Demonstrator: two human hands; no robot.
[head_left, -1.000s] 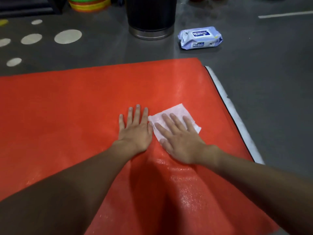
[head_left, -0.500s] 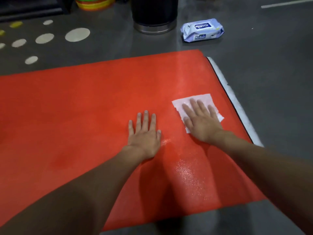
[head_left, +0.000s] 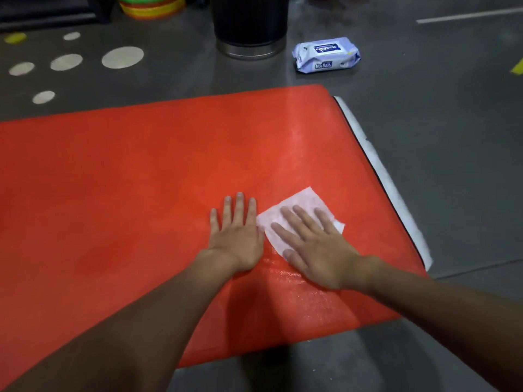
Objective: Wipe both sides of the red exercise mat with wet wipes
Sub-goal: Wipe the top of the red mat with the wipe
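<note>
Two hands are laid flat on the red exercise mat, side by side and nearly touching. The left hand is pressed palm down on the bare mat surface, its fingers straight and held close together; nothing is gripped by it. The right hand is spread palm down on a white wet wipe, with the fingers straight and slightly fanned, so the wipe is pinned under them rather than pinched. The wipe is opened out flat, and one of its corners is seen beyond the fingertips. A wet sheen is visible on the mat just below the right hand.

The mat is spread on a grey floor and fills most of the left and middle of the view. Along its right edge a dark seam and a white strip are exposed. Beyond the far edge of the mat, a pack of wet wipes is lying on the floor, just beside a black cylindrical container with a metal base. A stack of coloured rings is seen at the top left, and pale round spots are marked on the floor nearby. A white line is painted at the top right.
</note>
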